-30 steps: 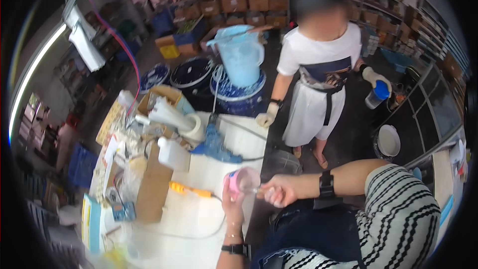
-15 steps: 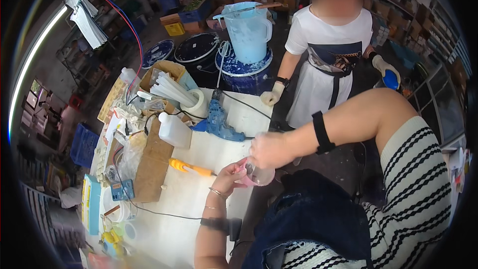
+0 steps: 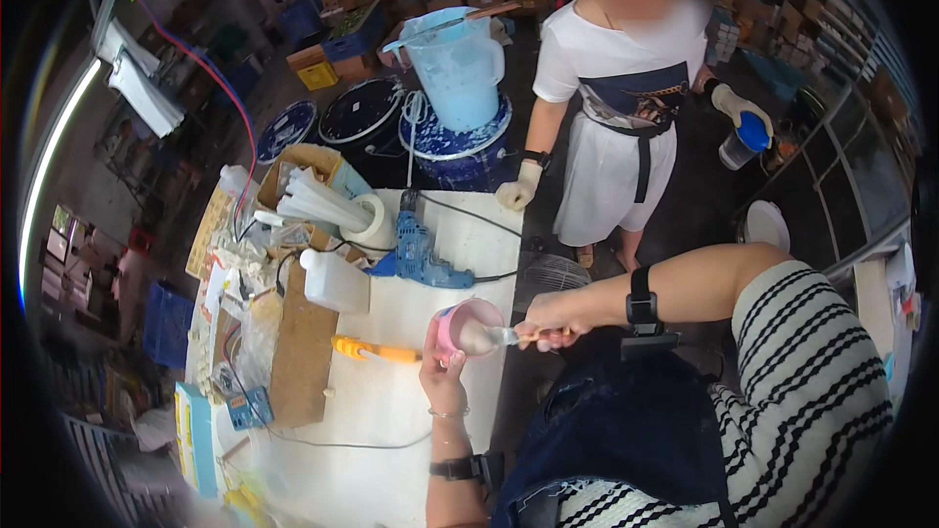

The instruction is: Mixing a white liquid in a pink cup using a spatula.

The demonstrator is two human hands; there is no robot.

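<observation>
My left hand (image 3: 443,383) is closed round a pink cup (image 3: 449,329), tilted so that its mouth faces right. Pale wet-looking material coats the inside. In my right hand (image 3: 554,315) is a brush (image 3: 529,336) with a wooden handle, gripped between the fingers; its pale head reaches into the cup's mouth. The cup is above the right edge of the white table (image 3: 391,404). Left of the cup, an orange-handled tool (image 3: 377,349) lies on the table. Beyond it rests a blue power drill (image 3: 421,259) with a whisk-like mixing rod pointing away.
A white plastic bottle (image 3: 335,281) and a cardboard box (image 3: 299,357) stand at the table's left. A large bucket (image 3: 454,73) sits on a blue drum (image 3: 465,161) behind. Across the table corner stands a person (image 3: 616,88) with gloved hands, holding a blue-lidded container (image 3: 745,139).
My right hand has drawn back to the right, bringing the brush handle into sight. The cup has turned its mouth toward the right. The view has shifted slightly.
</observation>
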